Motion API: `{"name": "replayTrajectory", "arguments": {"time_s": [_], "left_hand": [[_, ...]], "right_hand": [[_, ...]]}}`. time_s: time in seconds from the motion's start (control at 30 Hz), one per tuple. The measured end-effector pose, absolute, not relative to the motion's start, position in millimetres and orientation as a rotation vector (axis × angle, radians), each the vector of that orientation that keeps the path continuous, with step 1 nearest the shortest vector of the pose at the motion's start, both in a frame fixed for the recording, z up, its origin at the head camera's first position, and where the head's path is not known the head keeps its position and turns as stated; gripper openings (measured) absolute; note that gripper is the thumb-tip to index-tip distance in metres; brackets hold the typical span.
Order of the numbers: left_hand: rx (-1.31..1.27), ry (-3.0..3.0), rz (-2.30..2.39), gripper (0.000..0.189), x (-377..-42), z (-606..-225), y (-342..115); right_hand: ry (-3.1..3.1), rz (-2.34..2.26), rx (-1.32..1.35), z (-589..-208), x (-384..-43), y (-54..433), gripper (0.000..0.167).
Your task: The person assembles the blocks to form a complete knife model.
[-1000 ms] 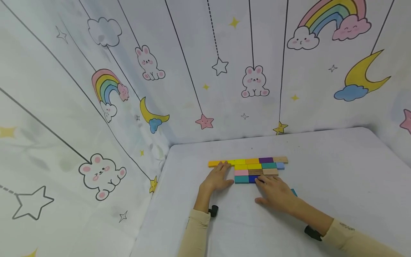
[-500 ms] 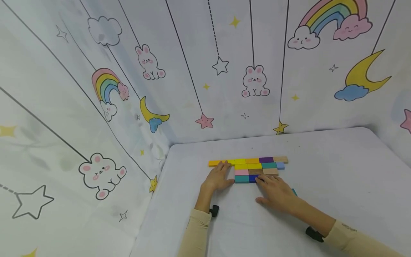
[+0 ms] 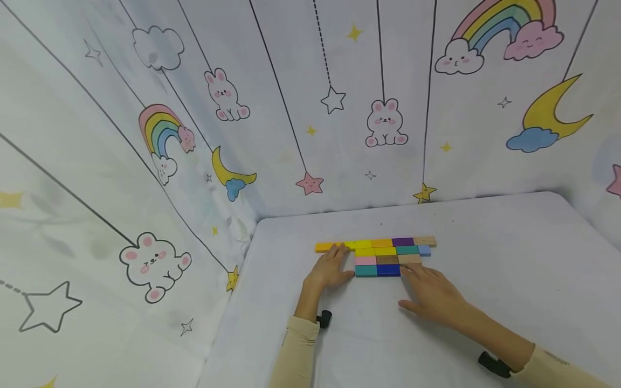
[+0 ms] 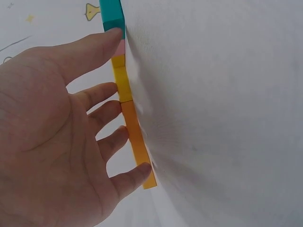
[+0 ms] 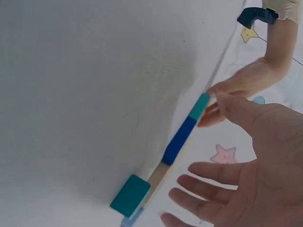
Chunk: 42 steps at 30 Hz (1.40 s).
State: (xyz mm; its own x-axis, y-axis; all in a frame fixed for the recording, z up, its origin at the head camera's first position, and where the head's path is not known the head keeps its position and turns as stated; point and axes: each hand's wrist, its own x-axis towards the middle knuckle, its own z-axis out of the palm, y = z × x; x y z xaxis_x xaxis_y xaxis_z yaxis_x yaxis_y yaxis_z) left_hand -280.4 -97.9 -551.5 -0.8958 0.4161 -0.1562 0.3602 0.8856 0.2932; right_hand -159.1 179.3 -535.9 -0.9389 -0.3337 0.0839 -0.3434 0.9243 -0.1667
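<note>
Flat coloured wooden blocks lie in joined rows on the white table. My left hand [image 3: 330, 269] rests at their left side, its fingertips against the long orange block [image 4: 136, 137] and yellow block [image 4: 122, 84] of the far row. Its thumb touches the end of the teal block [image 3: 366, 271] in the near row. Beside that one sits the dark blue block [image 3: 388, 270]. My right hand [image 3: 434, 291] hovers with spread fingers by the dark blue block's right end, holding nothing; contact there cannot be told. A loose teal block [image 5: 131, 196] is hidden behind this hand in the head view.
Purple [image 3: 402, 242] and natural wood [image 3: 425, 241] blocks end the far row. Pink [image 3: 366, 260], brown [image 3: 387, 260] and tan [image 3: 409, 259] blocks form the third row. A printed curtain [image 3: 339, 161] hangs behind the white table [image 3: 509, 258].
My right hand has slid right and slightly back off the dark blue block, which now shows whole. The loose teal block has gone out of sight in the head view. My left hand stays put.
</note>
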Motion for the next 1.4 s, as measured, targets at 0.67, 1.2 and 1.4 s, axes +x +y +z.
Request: {"name": "replayTrajectory", "arguments": {"time_s": [0.67,1.2,1.4], "left_hand": [[0.616,2.85,0.412,0.07,-273.4,-540.9,-97.2],[0.602,2.836,0.364,0.071,-275.6,-544.1,-97.2],[0.613,2.843,0.382,0.071,-276.2,-543.2,-98.1]], "right_hand": [[-2.999,0.287,0.531,-536.7,-109.9,238.1,0.076],[-2.959,0.206,0.663,-545.0,-102.0,251.9,0.082],[-2.953,0.196,0.672,-545.9,-104.1,250.8,0.084]]}}
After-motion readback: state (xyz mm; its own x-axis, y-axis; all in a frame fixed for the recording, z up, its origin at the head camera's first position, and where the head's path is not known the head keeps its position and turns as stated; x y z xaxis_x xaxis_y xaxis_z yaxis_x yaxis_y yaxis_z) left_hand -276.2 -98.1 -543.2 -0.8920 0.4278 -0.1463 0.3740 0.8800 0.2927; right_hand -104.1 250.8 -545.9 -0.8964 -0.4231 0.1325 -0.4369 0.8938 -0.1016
